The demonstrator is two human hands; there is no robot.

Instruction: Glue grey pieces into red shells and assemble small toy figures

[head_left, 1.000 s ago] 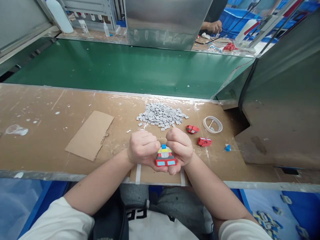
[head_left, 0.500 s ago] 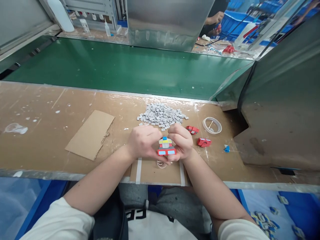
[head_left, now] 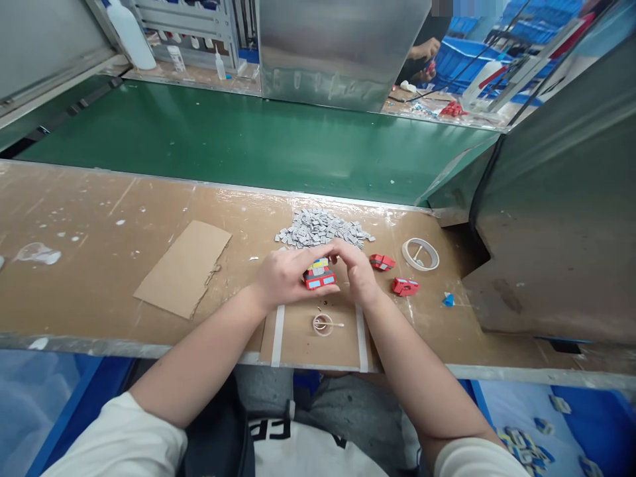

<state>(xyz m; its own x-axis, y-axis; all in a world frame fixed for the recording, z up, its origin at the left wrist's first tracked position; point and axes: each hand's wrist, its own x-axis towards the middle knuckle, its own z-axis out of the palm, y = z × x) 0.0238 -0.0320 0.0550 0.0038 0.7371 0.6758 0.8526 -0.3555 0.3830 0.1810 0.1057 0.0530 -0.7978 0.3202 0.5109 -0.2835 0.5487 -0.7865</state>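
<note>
A small red toy car point(head_left: 320, 281) with pale blue windows, a grey middle and a yellow part is in my left hand point(head_left: 284, 273). The thumb lies below it and the fingers over its top. My right hand point(head_left: 358, 273) is bent round the car's far right side, its fingertips closed in at the top edge against the left fingers and partly hidden. Under the hands, a small round cup point(head_left: 317, 326) with a cotton swab point(head_left: 336, 325) across it stands on a taped cardboard piece point(head_left: 298, 344). Two red toy parts point(head_left: 382, 262) point(head_left: 405, 287) lie to the right.
Behind my hands is a heap of small grey pieces point(head_left: 318, 227). A white tape ring point(head_left: 406, 257) and a blue scrap point(head_left: 449, 300) lie right, a cardboard sheet point(head_left: 181, 268) left. Beyond runs a green belt point(head_left: 238, 139). A co-worker's hands point(head_left: 426, 56) show across it.
The car has tilted and shifted slightly up and left, now lying mainly in my left hand. My right hand has loosened from its side and moved its fingers to the top. The cup is uncovered.
</note>
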